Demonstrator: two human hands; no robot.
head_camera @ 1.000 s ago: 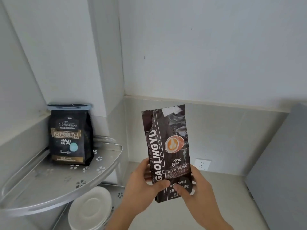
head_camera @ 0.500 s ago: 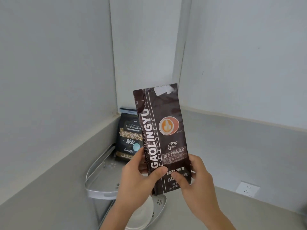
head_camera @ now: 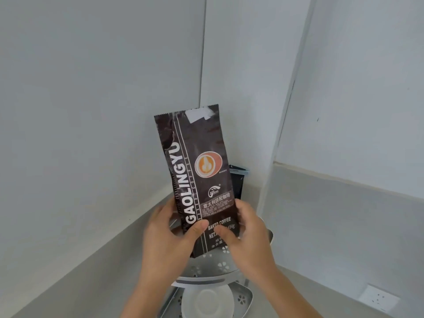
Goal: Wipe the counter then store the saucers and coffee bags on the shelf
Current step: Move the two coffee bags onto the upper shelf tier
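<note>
Dark brown coffee bag (head_camera: 197,177), tall and flat, white vertical lettering "GAOLINGYU", orange-and-white cup emblem, pale label patch near its serrated top edge; held upright with a slight lean to the left, above the upper tier of a metal corner shelf (head_camera: 206,270). Left hand (head_camera: 167,239): fingers closed round the bag's lower left edge, thumb pressed on the front face. Right hand (head_camera: 247,239): fingers wrapped behind the lower right edge, thumb on the front near the "BAKED COFFEE" print. Second coffee bag (head_camera: 237,182), black with a blue-grey strip along its top: standing on the upper tier at the back, in the wall corner, largely hidden behind the held bag. Upper tier: silver, curved front rim, flower-shaped cut-outs in its floor. Lower tier (head_camera: 244,299): same pattern, carrying a white saucer (head_camera: 206,304) beneath the upper tier's front edge. Counter (head_camera: 302,292): pale grey, meeting grey walls. White wall socket (head_camera: 378,300): low on the right-hand wall.
</note>
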